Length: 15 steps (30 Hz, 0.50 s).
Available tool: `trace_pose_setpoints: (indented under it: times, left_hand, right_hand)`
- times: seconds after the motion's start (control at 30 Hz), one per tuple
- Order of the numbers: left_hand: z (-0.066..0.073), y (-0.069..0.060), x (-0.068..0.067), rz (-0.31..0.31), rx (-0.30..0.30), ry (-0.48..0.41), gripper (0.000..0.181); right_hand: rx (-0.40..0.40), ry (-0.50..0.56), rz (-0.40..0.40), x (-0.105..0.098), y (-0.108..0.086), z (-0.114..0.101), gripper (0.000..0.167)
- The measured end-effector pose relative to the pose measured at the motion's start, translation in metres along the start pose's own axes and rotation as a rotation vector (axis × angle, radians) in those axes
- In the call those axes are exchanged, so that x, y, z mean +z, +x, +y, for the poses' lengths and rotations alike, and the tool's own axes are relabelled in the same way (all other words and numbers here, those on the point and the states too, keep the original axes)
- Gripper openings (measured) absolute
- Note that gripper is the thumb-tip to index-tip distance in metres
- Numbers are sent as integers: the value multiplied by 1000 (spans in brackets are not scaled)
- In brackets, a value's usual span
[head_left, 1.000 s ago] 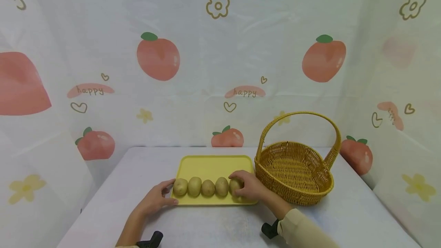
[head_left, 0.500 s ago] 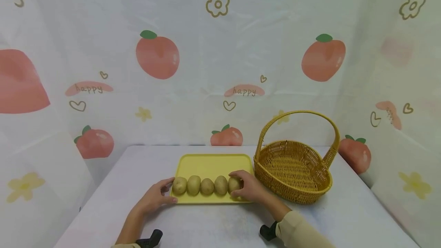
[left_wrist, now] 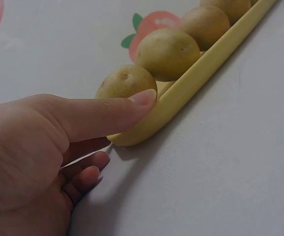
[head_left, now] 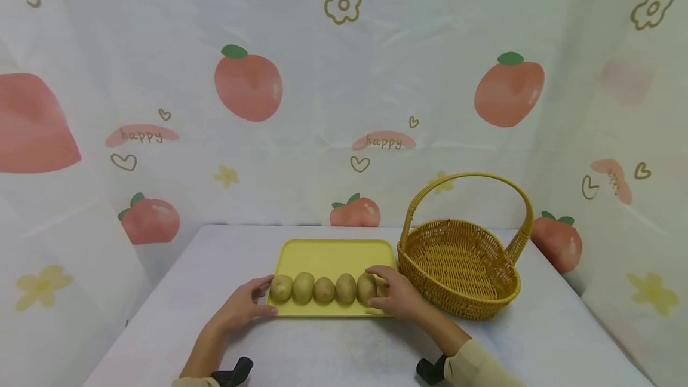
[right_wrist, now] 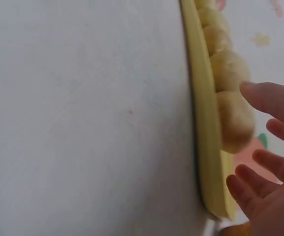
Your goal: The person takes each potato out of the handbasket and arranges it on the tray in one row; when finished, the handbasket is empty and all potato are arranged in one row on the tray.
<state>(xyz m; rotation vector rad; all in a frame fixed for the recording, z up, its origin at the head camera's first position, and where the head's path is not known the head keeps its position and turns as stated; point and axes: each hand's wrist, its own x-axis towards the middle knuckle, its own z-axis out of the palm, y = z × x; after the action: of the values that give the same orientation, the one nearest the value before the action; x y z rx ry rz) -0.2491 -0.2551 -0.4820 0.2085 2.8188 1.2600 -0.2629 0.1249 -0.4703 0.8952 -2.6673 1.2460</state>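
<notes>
A yellow tray (head_left: 338,249) lies on the table with several potatoes (head_left: 346,288) in a row along its near side. My left hand (head_left: 243,304) holds the tray's near left corner, its thumb over the rim beside the leftmost potato (left_wrist: 127,82). The other fingers curl at the tray's outer side, partly hidden behind the thumb. At the right end of the row, my right hand (head_left: 398,296) has its fingers spread around the last potatoes, holding nothing. In the right wrist view the end potato (right_wrist: 235,120) sits near the thumb, with the other fingers apart from it.
A round wicker basket (head_left: 457,303) with a tall arched handle stands right of the tray, close behind my right hand. A fruit-printed curtain (head_left: 306,184) rises behind the white table (head_left: 236,249). Bare tray surface shows behind the potatoes.
My right hand has drawn slightly to the right, away from the potato it was around, and its fingers have opened. My left hand has stayed at the tray's corner.
</notes>
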Motion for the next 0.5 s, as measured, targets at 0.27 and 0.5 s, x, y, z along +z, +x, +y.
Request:
trace_pose_setpoints:
  times: [0.27, 0.5]
  left_hand:
    - [1, -5, -3, -8, 19, -3, 81]
    - [1, -21, -16, -23, 14, -11, 75]
  right_hand:
    - [-48, -30, 108, -43, -39, -11, 47]
    - [-74, -64, 269, -87, -83, -12, 34]
